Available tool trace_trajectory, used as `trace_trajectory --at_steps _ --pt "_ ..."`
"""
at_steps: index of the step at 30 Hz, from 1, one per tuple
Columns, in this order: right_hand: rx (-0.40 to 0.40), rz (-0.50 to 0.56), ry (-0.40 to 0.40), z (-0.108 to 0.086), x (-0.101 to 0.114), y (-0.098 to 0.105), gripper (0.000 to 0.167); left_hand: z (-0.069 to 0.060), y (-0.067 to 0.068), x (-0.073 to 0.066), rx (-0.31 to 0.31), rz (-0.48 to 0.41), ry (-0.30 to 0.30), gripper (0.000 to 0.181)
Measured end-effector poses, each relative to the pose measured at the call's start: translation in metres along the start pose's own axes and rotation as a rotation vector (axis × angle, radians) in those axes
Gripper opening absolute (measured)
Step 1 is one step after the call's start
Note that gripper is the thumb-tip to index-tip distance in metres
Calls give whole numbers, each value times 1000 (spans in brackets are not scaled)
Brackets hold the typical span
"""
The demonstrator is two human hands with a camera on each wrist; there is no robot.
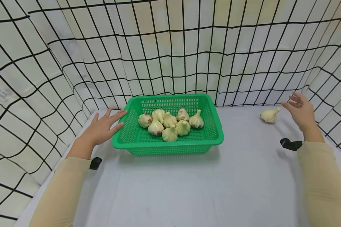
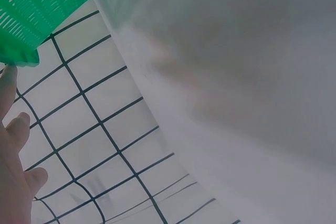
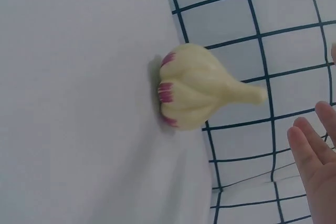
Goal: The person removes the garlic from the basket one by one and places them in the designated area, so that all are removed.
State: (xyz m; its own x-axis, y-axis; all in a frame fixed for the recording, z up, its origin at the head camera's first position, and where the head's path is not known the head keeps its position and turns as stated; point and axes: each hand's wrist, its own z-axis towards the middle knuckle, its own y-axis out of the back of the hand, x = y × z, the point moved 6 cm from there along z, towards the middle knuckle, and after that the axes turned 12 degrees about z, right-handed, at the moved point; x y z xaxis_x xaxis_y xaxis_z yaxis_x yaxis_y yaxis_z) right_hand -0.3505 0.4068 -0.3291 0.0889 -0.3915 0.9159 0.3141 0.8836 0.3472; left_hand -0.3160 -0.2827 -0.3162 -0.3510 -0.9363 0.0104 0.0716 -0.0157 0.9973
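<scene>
A green plastic basket (image 1: pixel 173 145) stands at the middle back of the table, with several garlic bulbs (image 1: pixel 155 126) lying loosely inside. My left hand (image 1: pixel 102 127) is at its left side, fingers spread and fairly straight, the tips at the rim. In the left wrist view a fingertip of the left hand (image 2: pixel 13 166) meets the basket's edge (image 2: pixel 21 56). On the right, a single garlic bulb (image 1: pixel 269 116) with a purple-streaked base rests on the table. My right hand (image 1: pixel 303 113) hovers just right of this bulb (image 3: pixel 191 90), fingers loosely bent, apart from it and holding nothing.
A black net (image 1: pixel 184 53) over pale sheeting surrounds the table at the back and both sides. White cloth covers the tabletop (image 1: pixel 187 189). Each wrist carries a small black camera mount, such as the right one (image 1: pixel 290 144).
</scene>
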Motion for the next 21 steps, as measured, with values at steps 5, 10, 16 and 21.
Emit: trace_trajectory --at_steps 5,10,16,21 --pt "3 9 63 -1 16 -4 76 2 -1 -1 -3 -1 -5 65" --pt "30 2 118 -1 29 -16 73 3 -1 -2 -2 -4 -5 65" --pt "69 19 166 -2 48 -33 71 1 -1 -2 3 -3 -6 65" --pt "99 11 212 -5 63 -46 68 -1 0 0 2 -8 -3 65"
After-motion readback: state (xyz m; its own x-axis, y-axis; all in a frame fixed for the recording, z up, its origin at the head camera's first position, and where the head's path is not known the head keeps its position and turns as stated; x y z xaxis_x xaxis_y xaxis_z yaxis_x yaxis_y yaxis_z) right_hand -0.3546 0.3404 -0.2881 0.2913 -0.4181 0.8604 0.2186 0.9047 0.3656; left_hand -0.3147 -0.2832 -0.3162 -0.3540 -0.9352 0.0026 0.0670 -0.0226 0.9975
